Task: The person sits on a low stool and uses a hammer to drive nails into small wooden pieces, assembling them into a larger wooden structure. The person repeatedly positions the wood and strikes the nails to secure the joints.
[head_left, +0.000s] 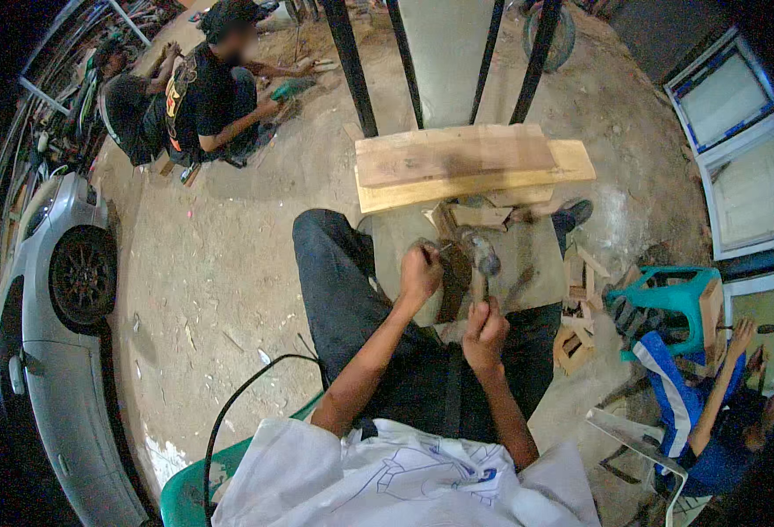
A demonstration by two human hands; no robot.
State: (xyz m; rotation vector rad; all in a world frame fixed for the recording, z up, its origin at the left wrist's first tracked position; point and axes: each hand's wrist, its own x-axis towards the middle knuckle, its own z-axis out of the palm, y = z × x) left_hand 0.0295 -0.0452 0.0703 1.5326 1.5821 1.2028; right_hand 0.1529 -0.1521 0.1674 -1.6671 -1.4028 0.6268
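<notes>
Two bare hands work over a grey top [532, 285] btw the knees. R hand [485, 334] has fingers wrapped tight round the handle of a hammer [487, 262]; its head points away from the body, over the top, just right of L hand [420, 277]. L hand fingers are curled in & pressed together, tips pinching a thin bit [446, 247], too small to ID. Hammer head & thin bit are nr each other, apart.

Just past the hands, small wood scraps [485, 216] lie on the top. Beyond them, 2 boards [457, 158] stacked, reddish one over yellowish, the lower sticking out to the right. More offcuts [573, 350] on the ground, R of the knee.

Far R: green stool [681, 303] w/ wood against it, plus a co-worker [716, 439] in blue & white trousers, one arm out past the stool. Upper L: 2 people [216, 97] in dark tops, crouched low. Silver car [75, 395] along the L side.
</notes>
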